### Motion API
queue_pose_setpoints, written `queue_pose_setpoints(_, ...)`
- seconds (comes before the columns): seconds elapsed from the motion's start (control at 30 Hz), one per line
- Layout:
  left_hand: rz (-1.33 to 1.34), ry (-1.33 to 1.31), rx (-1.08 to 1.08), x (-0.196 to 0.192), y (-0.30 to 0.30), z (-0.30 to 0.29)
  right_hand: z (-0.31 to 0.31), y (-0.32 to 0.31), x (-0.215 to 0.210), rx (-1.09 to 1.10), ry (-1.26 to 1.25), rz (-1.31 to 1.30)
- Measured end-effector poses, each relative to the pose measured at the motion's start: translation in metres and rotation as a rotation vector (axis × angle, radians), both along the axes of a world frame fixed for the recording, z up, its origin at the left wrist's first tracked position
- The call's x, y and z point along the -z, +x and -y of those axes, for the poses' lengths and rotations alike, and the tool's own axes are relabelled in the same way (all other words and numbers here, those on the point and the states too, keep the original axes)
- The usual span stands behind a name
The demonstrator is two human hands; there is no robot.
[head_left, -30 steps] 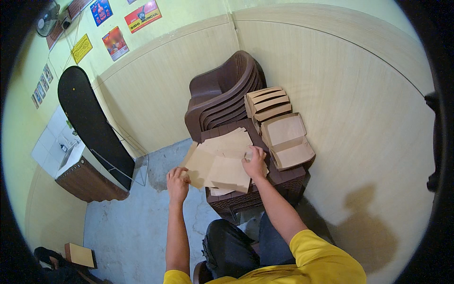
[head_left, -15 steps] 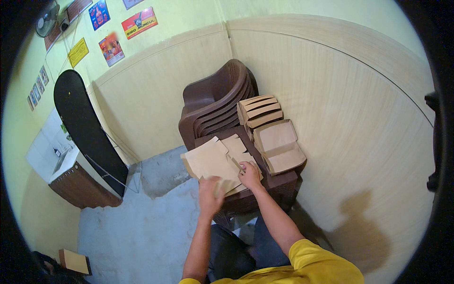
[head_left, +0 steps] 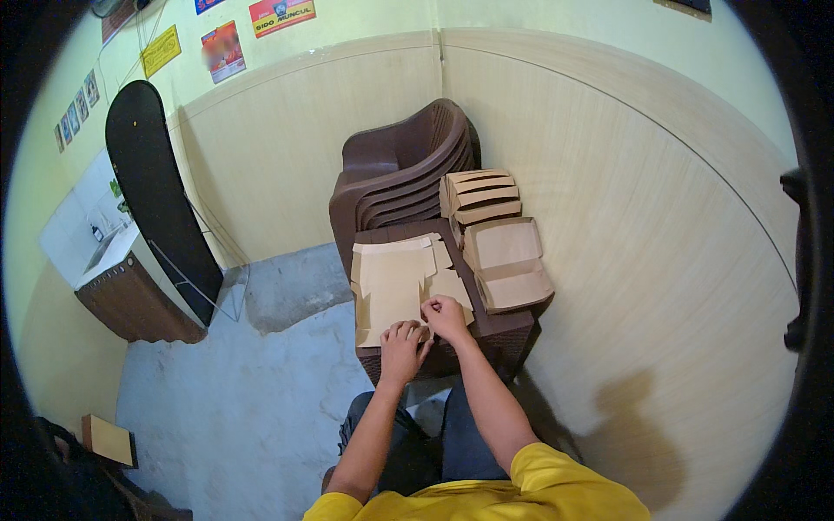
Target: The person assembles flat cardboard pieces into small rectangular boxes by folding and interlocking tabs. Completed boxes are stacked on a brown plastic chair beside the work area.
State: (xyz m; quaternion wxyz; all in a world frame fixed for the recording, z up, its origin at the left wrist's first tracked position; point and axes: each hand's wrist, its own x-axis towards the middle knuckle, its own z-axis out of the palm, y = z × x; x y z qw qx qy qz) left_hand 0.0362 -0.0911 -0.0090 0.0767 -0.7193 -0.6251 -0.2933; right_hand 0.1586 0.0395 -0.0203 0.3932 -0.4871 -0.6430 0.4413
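Observation:
A flat, partly folded cardboard box blank lies on a brown woven-textured table, with some of its flaps raised. At its near right corner my left hand is closed, its fingers bent over the near edge. My right hand sits just beside it, thumb and fingers pinched together on a flap of the same blank. The fingertips of the two hands almost meet, and the bit of card between them is mostly hidden.
Right of the blank stands an open folded cardboard box, and behind it several more boxes in a row. Stacked brown plastic chairs rise behind the table. A black ironing board leans near a sink cabinet at left.
The blank has turned straighter on the table and its edge flaps now stand up. My left hand has come right, onto the near corner beside my right hand. The whole view has shifted slightly.

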Motion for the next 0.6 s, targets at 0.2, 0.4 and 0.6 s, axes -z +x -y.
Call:
queue_pose_setpoints(0.2,-0.004,0.017,-0.031,-0.006,0.009,0.004,0.001,0.001,-0.011,-0.002,0.093,0.175)
queue_pose_setpoints(0.4,0.228,0.039,-0.102,-0.002,0.008,-0.005,-0.014,0.015,-0.017,-0.007,-0.276,0.026)
queue_pose_setpoints(0.6,0.728,-0.038,-0.106,-0.017,-0.009,-0.031,-0.001,0.018,-0.018,-0.091,-0.298,-0.224)
